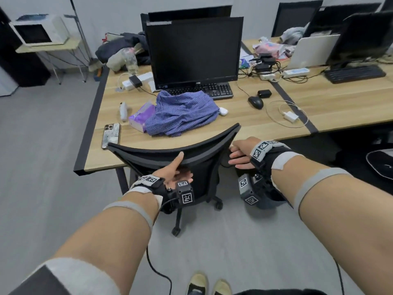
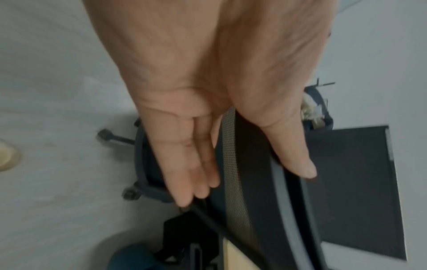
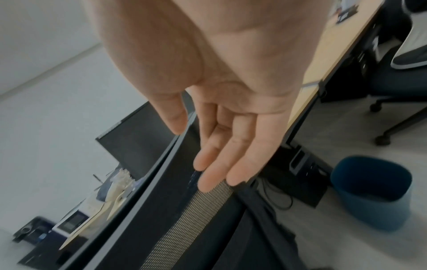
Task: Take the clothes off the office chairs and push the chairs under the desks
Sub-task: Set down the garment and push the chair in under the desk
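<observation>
A black mesh office chair (image 1: 170,154) stands at the front edge of the wooden desk (image 1: 244,126), its seat partly under it. My left hand (image 1: 185,167) rests on the backrest (image 2: 254,182), thumb (image 2: 300,164) over the top rim and straight fingers (image 2: 191,182) flat against the rear mesh. Over at the backrest's right end my right hand (image 1: 232,156) touches it, straight fingers (image 3: 215,173) lying on the mesh (image 3: 184,228) and thumb (image 3: 175,120) at the rim. A crumpled blue checked shirt (image 1: 182,113) lies on the desk in front of the keyboard.
The desk carries a monitor (image 1: 195,52), keyboard (image 1: 214,90), mouse (image 1: 255,102), phone (image 1: 111,135), tissue pack (image 1: 141,117) and dark clothes (image 1: 119,50) at the back. Another chair (image 1: 380,162) sits at the right. A blue bin (image 3: 369,197) stands under the desk.
</observation>
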The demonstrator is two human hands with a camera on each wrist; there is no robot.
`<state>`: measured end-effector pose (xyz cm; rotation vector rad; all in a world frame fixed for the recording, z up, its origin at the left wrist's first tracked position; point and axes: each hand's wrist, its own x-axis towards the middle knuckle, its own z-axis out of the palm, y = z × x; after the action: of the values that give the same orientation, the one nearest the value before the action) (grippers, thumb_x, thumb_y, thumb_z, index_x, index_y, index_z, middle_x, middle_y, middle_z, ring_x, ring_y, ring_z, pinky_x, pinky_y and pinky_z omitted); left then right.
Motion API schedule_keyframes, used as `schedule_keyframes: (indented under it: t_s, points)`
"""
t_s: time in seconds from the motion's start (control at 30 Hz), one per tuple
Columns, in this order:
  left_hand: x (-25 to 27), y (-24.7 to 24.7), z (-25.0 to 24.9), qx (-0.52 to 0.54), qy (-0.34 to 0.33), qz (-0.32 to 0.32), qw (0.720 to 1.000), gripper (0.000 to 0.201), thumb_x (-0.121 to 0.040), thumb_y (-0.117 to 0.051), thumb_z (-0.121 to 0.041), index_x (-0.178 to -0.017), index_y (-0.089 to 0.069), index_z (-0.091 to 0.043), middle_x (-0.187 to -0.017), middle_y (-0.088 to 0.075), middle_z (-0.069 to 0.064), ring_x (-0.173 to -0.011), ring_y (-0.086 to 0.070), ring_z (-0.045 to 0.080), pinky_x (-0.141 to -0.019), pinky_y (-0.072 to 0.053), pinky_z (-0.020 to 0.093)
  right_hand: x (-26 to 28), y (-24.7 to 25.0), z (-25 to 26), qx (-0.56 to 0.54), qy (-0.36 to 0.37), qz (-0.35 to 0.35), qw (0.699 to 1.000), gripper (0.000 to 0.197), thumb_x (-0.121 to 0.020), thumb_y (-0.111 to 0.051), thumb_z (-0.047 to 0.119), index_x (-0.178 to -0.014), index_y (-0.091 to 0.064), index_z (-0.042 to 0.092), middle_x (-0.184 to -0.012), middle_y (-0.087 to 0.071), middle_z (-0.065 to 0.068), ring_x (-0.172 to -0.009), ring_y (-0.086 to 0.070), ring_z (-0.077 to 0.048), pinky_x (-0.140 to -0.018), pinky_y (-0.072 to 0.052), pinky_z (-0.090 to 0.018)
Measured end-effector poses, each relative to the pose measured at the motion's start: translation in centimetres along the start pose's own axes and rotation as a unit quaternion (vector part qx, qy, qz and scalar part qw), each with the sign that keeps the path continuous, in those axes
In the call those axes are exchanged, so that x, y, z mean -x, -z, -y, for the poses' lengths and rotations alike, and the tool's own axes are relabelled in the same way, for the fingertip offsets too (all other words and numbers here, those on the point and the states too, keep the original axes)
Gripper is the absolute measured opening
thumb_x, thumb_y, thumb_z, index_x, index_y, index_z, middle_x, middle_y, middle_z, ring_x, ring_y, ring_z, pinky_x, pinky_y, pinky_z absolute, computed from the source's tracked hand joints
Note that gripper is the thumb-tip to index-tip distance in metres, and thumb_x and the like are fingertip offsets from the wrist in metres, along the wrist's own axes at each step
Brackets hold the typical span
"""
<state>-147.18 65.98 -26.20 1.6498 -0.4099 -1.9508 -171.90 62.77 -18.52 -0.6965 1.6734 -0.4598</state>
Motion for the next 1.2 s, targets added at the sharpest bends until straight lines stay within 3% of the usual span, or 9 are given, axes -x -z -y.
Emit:
schedule_keyframes:
  t_s: [0.03,0.13,0.27,0.37,0.5,0.6,0.77,1.07,1.2]
  points:
    - [0.2,-2.2,0.5,-0.021,0.008,0.018,1.0,0.069,-0.085,-0.07,-0.055,-0.113,-0.05,0.006,-0.099,-0.071,0.014,-0.085,-0.071,0.022,-0.089,-0.058,0.042,0.9,1.5,-0.3,-0.005,0.009,-0.011,1.0,0.036,-0.102,-0.045,0.031,-0.122,-0.06,0.005,-0.093,-0.068,-0.004,-0.069,-0.073,-0.02,-0.064,-0.056,-0.033]
    - [0.3,-9.5,1.3,-0.137,0.028,0.095,0.986,0.071,-0.089,-0.067,-0.054,-0.137,-0.05,-0.005,-0.105,-0.067,0.008,-0.09,-0.069,0.02,-0.1,-0.054,0.045,2.9,6.1,-2.0,-0.029,0.033,-0.049,0.998,0.031,-0.101,-0.046,0.023,-0.122,-0.059,0.005,-0.092,-0.065,-0.004,-0.077,-0.069,-0.019,-0.067,-0.055,-0.031]
    - [0.8,-21.2,0.4,-0.195,-0.058,0.117,0.972,0.048,-0.099,-0.058,-0.045,-0.127,-0.058,-0.007,-0.098,-0.068,0.007,-0.08,-0.067,0.018,-0.066,-0.056,0.032,5.9,15.0,-5.5,-0.073,0.011,-0.073,0.995,0.02,-0.104,-0.042,0.021,-0.104,-0.059,0.011,-0.083,-0.059,-0.001,-0.077,-0.063,-0.016,-0.075,-0.05,-0.028]
    - [0.9,-30.3,-0.2,-0.229,-0.098,0.149,0.957,0.033,-0.102,-0.053,-0.041,-0.113,-0.062,-0.012,-0.096,-0.068,0.002,-0.082,-0.065,0.016,-0.069,-0.053,0.03,7.6,23.4,-9.6,-0.125,0.003,-0.153,0.98,0.017,-0.102,-0.049,0.016,-0.089,-0.059,0.009,-0.08,-0.06,-0.004,-0.071,-0.064,-0.018,-0.071,-0.051,-0.028]
    - [0.7,-44.7,1.4,-0.31,-0.112,0.209,0.921,0.029,-0.102,-0.053,-0.039,-0.108,-0.061,-0.013,-0.097,-0.068,0.002,-0.084,-0.065,0.016,-0.07,-0.054,0.029,9.5,35.7,-16.2,-0.204,-0.005,-0.261,0.943,0.013,-0.097,-0.056,0.015,-0.106,-0.063,0.009,-0.074,-0.06,-0.005,-0.064,-0.065,-0.02,-0.057,-0.051,-0.029]
    - [0.7,-56.6,4.2,-0.366,-0.113,0.245,0.891,0.026,-0.103,-0.052,-0.038,-0.102,-0.061,-0.013,-0.093,-0.067,0.001,-0.08,-0.064,0.015,-0.068,-0.052,0.028,9.9,45.6,-20.9,-0.253,-0.018,-0.294,0.922,0.012,-0.099,-0.054,0.016,-0.103,-0.063,0.01,-0.069,-0.064,-0.004,-0.06,-0.067,-0.019,-0.053,-0.053,-0.028]
    - [0.9,-74.8,8.8,-0.401,-0.106,0.279,0.866,0.025,-0.104,-0.05,-0.033,-0.089,-0.058,-0.015,-0.084,-0.063,0.001,-0.074,-0.06,0.014,-0.067,-0.049,0.027,9.4,61.4,-26.4,-0.277,-0.062,-0.333,0.899,0.019,-0.096,-0.058,0.017,-0.079,-0.058,0.011,-0.07,-0.061,-0.003,-0.06,-0.063,-0.016,-0.054,-0.048,-0.028]
    - [0.3,-96.1,11.2,-0.397,-0.115,0.327,0.85,0.016,-0.101,-0.055,-0.029,-0.101,-0.064,-0.016,-0.084,-0.065,-0.001,-0.075,-0.064,0.013,-0.066,-0.051,0.028,7.6,82.7,-28.1,-0.261,-0.067,-0.37,0.889,0.019,-0.097,-0.056,0.017,-0.079,-0.058,0.012,-0.063,-0.061,-0.001,-0.04,-0.061,-0.013,-0.048,-0.046,-0.023]
    - [-2.6,-104.0,10.7,-0.38,-0.115,0.337,0.854,0.015,-0.099,-0.058,-0.028,-0.104,-0.065,-0.015,-0.083,-0.067,-0.001,-0.073,-0.066,0.014,-0.064,-0.052,0.028,5.3,90.2,-27.0,-0.261,-0.052,-0.366,0.892,0.023,-0.096,-0.057,0.015,-0.074,-0.054,0.011,-0.064,-0.058,-0.003,-0.054,-0.058,-0.016,-0.053,-0.046,-0.026]
